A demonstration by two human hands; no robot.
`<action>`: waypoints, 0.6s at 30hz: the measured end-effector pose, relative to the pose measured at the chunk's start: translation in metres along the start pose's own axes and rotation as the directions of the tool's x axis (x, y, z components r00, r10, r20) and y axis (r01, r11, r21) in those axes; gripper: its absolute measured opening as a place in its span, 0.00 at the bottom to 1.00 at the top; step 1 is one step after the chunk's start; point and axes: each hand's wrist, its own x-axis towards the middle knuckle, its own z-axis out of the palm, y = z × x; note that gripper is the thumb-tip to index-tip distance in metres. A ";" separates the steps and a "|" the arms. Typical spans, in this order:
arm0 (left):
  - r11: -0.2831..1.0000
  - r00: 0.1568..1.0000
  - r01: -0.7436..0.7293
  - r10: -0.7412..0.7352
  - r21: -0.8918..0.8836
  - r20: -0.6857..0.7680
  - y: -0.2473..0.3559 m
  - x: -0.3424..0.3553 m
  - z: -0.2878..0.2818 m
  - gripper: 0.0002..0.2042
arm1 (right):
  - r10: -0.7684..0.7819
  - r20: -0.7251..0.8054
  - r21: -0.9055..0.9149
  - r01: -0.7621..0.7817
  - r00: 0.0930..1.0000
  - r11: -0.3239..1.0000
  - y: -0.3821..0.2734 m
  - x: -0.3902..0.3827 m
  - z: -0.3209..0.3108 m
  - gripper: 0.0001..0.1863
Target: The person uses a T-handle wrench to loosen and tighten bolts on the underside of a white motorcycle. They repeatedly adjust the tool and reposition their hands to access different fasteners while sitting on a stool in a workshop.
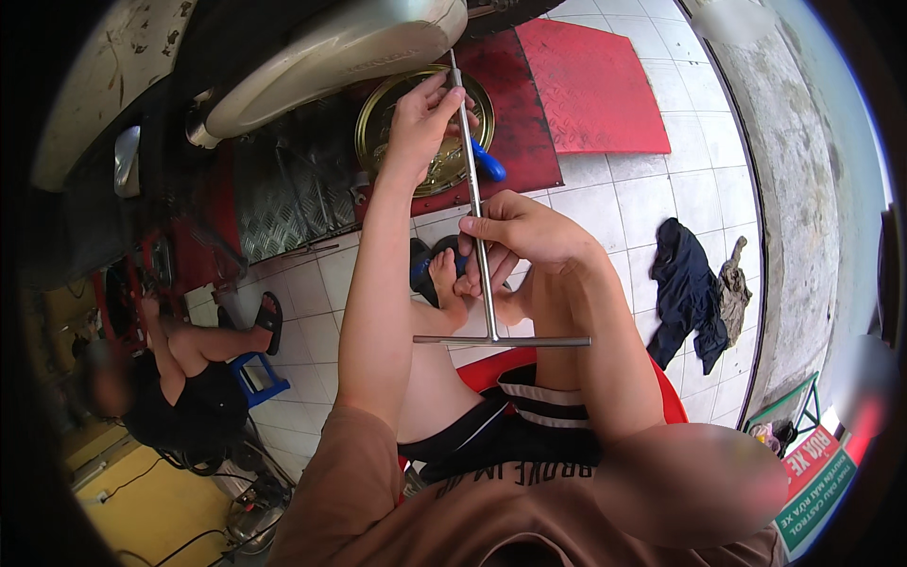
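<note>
The T-wrench (473, 184) is in both hands, in front of the person's knees, its long shaft running away from the body and its crossbar lying nearest the lap. The left hand (422, 121) is closed on the shaft near its far end, thumb and fingers gripping it. The right hand (531, 234) grips the same shaft lower down, thumb over it and fingertips behind; the two hands are apart from each other. The far tip reaches the edge of a bike's silver cover (331, 66); whether it sits on a bolt I cannot make out

Under the left hand is a round gold tray (362, 146) with metal pieces in it, and a blue handle (488, 161) sticks out past its rim. The tray rests on a red platform (529, 151), with a red ramp (600, 90) to its right and dark tread plate (288, 175) to its left

The person sits on a red seat (672, 402) over white tiles (605, 213). To the right lie a dark cloth (682, 293) and a brownish rag (734, 288), near a wall. At far left another person (194, 406) sits by a blue stool (263, 380), wearing a black sandal (270, 322)
</note>
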 end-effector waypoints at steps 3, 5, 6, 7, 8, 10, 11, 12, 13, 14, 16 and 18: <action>0.999 1.000 -0.014 0.014 0.048 -0.019 -0.004 0.011 0.017 0.16 | 0.003 -0.058 -0.016 -0.004 0.998 1.000 0.001 -0.001 -0.013 0.17; 0.995 0.997 -0.052 0.057 0.090 -0.048 -0.007 0.018 0.023 0.17 | 0.005 -0.110 -0.006 -0.005 0.994 1.000 -0.002 -0.002 -0.015 0.16; 0.994 0.997 -0.037 0.043 0.100 -0.063 -0.009 0.020 0.024 0.17 | 0.005 -0.134 0.000 -0.005 0.991 1.000 -0.003 -0.001 -0.016 0.15; 0.994 0.996 -0.021 0.030 0.111 -0.080 -0.010 0.019 0.024 0.18 | 0.010 -0.133 -0.013 -0.011 0.991 1.000 -0.004 -0.001 -0.017 0.15; 0.993 0.995 -0.005 0.017 0.121 -0.098 -0.010 0.019 0.022 0.18 | 0.015 -0.132 -0.026 -0.018 0.991 0.999 -0.005 0.000 -0.018 0.15; 0.990 0.991 0.015 0.005 0.142 -0.137 -0.011 0.016 0.020 0.18 | 0.018 -0.142 -0.065 -0.027 0.990 0.998 -0.005 0.002 -0.020 0.15; 0.988 0.988 0.018 0.005 0.152 -0.152 -0.010 0.016 0.018 0.18 | 0.014 -0.151 -0.091 -0.028 0.988 0.995 -0.006 0.004 -0.021 0.15; 0.987 0.985 0.024 0.004 0.159 -0.172 -0.010 0.014 0.016 0.18 | 0.015 -0.157 -0.121 -0.035 0.987 0.992 -0.006 0.004 -0.021 0.15; 0.988 0.985 0.016 0.011 0.154 -0.171 -0.009 0.014 0.014 0.18 | 0.015 -0.167 -0.138 -0.038 0.986 0.990 -0.008 0.005 -0.021 0.15; 0.989 0.985 0.008 0.018 0.148 -0.170 -0.009 0.016 0.013 0.18 | 0.015 -0.176 -0.155 -0.042 0.984 0.987 -0.010 0.005 -0.021 0.15; 0.990 0.984 -0.007 0.032 0.139 -0.177 -0.010 0.015 0.011 0.18 | 0.016 -0.188 -0.181 -0.051 0.982 0.982 -0.009 0.005 -0.018 0.14; 0.990 0.983 -0.026 0.050 0.138 -0.176 -0.014 0.017 0.011 0.18 | 0.009 -0.205 -0.192 -0.049 0.979 0.980 -0.008 0.006 -0.017 0.14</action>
